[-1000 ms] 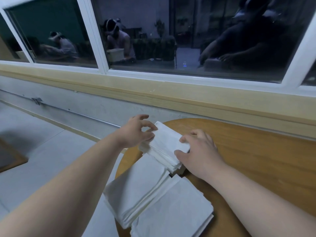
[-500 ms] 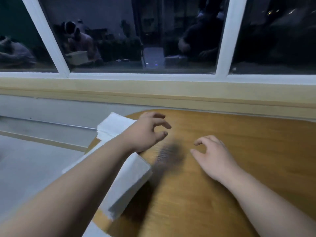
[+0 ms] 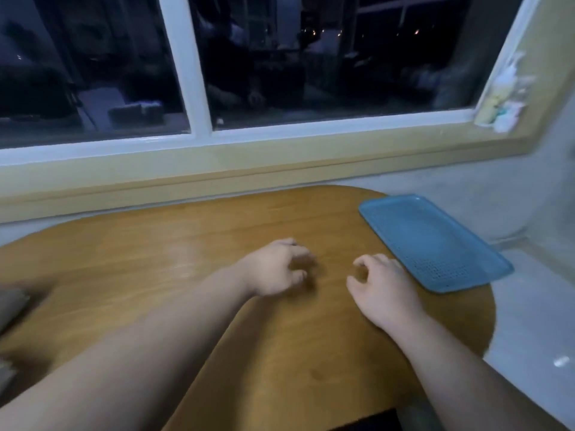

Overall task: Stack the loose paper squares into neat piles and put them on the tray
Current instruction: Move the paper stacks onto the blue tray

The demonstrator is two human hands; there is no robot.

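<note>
Reaching out from the near edge, two bare forearms cross one round wooden table (image 3: pixel 217 244). Both hands hover mid-table, fingers loosely curled and half open, gripping nothing: the left hand (image 3: pixel 273 269) at about 11 o'clock, the right hand (image 3: pixel 381 286) at about 1 o'clock. Blurred pale paper squares (image 3: pixel 11 306) sit cut off at 9 o'clock, their count unreadable, well apart from both hands. One blue tray (image 3: pixel 435 241) lies at 2 o'clock, just beside the right hand. Beyond, the window (image 3: pixel 199 88) is dark.
</note>
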